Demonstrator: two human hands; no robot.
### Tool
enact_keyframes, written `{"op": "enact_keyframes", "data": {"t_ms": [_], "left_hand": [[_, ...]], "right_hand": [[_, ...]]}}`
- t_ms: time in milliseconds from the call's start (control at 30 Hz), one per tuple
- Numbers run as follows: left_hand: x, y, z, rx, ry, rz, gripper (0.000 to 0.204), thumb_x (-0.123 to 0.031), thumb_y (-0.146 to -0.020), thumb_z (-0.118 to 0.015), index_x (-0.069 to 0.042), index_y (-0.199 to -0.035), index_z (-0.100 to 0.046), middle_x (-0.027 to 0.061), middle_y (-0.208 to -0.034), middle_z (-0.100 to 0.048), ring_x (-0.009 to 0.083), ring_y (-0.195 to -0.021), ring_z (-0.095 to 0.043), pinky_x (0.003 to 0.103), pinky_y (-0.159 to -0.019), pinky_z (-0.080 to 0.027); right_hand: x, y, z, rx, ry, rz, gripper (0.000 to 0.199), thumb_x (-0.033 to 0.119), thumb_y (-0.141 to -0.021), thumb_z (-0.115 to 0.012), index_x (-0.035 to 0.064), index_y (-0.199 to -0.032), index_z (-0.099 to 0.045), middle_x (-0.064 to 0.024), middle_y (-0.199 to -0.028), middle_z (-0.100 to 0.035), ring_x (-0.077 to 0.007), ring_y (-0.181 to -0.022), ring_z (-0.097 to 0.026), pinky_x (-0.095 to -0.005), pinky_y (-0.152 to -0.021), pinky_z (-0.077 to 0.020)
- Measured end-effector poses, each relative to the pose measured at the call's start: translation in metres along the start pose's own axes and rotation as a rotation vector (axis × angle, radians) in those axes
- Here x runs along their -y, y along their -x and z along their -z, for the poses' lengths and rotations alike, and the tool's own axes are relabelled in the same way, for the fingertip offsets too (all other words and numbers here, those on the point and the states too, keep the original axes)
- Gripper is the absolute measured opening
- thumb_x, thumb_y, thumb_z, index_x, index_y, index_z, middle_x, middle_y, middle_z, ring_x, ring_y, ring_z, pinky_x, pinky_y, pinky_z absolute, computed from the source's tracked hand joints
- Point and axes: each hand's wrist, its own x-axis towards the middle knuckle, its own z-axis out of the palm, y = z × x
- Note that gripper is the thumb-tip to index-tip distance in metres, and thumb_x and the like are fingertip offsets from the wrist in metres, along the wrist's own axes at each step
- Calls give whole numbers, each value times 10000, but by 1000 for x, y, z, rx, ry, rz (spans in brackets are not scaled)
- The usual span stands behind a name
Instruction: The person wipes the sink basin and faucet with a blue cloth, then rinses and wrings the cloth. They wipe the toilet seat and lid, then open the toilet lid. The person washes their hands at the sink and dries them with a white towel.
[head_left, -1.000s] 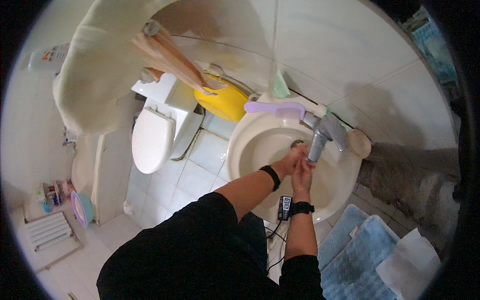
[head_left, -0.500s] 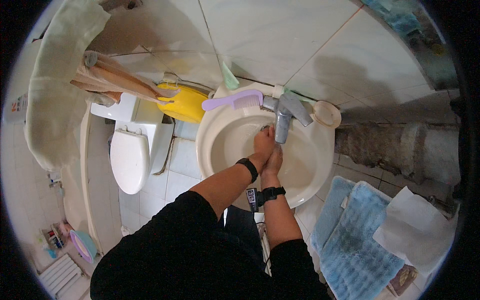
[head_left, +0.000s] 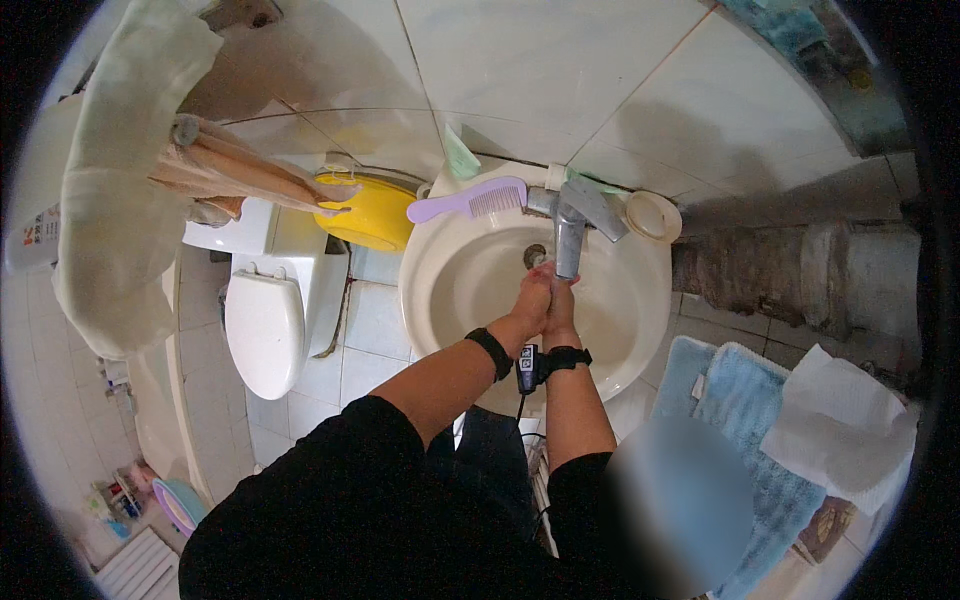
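Note:
My left hand (head_left: pixel 534 301) and my right hand (head_left: pixel 562 308) are pressed against each other over the cream washbasin (head_left: pixel 450 345), right below the spout of the grey faucet (head_left: pixel 568 245). Both hands look wet. The spout and the hands themselves cover most of the fingers, so whether anything lies between them is hidden. Just beyond the left fingertips is the dark drain (head_left: pixel 535 255). A black band sits on each wrist, and the right one carries a small dark device (head_left: pixel 528 369) with a cable.
On the basin's back rim lie a purple comb (head_left: pixel 468 201) and a round cream dish (head_left: pixel 653 217). A yellow basin (head_left: pixel 370 212) leans by the wall, near the white toilet (head_left: pixel 265 330). Blue towels (head_left: pixel 750 420) and white paper (head_left: pixel 840 425) are at the right. Brown cloth (head_left: pixel 235 165) hangs left.
My hands have drawn slightly back toward me and to the right, still together. The drain now shows more fully beyond them. The view has shifted a little.

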Motion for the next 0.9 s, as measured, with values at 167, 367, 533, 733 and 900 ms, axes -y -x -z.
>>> {"op": "enact_keyframes", "data": {"t_ms": [167,367,533,733,900], "left_hand": [[-11,31,-2,-85,-1007,-493,263,-197,-917,-405,-65,-1063,-579,168,-942,-626,317,-843,-590,355,-725,-467],[-85,60,30,407,-2103,-989,419,-300,-835,-539,-146,-1223,-494,91,-1305,-420,269,-1221,-365,433,-1025,-249],[-128,93,33,529,-2292,-1045,603,-354,-826,-529,-177,-1357,-303,66,-1448,-190,256,-1335,-163,454,-1081,-122],[-152,132,36,504,-2308,-1108,607,-352,-851,-487,-121,-1368,-267,77,-1443,-202,244,-1340,-154,406,-1091,-113],[-143,145,29,221,-2263,-1133,558,-231,-820,-530,-51,-1314,-342,157,-1393,-284,295,-1303,-239,409,-1076,-186]], "right_hand": [[-11,16,4,-169,366,180,363,290,-848,-556,-12,-1043,-505,-140,-934,-581,-269,-842,-563,-350,-760,-451],[75,84,-28,-464,1428,874,621,172,-791,-600,-5,-1302,-296,-202,-1372,-272,-386,-1255,-271,-420,-1030,-270],[115,104,-61,-253,2005,1015,757,154,-747,-618,63,-1374,-203,-131,-1448,-145,-358,-1321,-148,-459,-1069,-159],[119,110,-58,-206,2134,604,823,252,-741,-637,78,-1393,-165,-108,-1461,-120,-338,-1334,-128,-461,-1067,-168],[87,128,-63,-157,1107,671,881,489,-783,-587,-39,-1360,-181,-266,-1370,-258,-347,-1252,-317,-454,-1028,-256]]}}
